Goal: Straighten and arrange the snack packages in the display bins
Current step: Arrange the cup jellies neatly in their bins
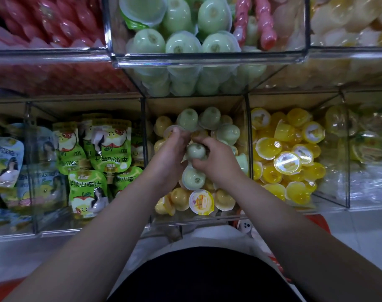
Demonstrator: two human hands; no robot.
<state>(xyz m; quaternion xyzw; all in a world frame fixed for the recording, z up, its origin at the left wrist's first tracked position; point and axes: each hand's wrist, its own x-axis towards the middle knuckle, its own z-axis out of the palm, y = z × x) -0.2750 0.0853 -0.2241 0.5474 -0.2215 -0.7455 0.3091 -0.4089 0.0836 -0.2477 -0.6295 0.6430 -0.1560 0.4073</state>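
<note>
Both hands are placed inside the middle lower bin (196, 219), over its pile. The right hand (217, 163) is curled round a green jelly cup (195, 150), which is held dome-up just above the heap, between the two hands. The left hand (169, 155) is bent at the fingers onto a pale-lidded cup (171, 130) further back; whether that cup is pinched or only touched cannot be told. Progress is judged as partial: in this bin green cups are mixed with yellow cups (180, 198), some on their sides and one with its lid up, so sorting and righting remain to be done. The yellow jelly cups (270, 147) in the bin to the right lie jumbled as well. The juice pouches (108, 144) to the left are stacked in overlapping rows and look mostly ordered. Above, an upper bin (207, 58) of green cups and pink packets (55, 22) is seen. The bins are of clear plastic, set in tiers; a pale floor (371, 236) is seen below them.
</note>
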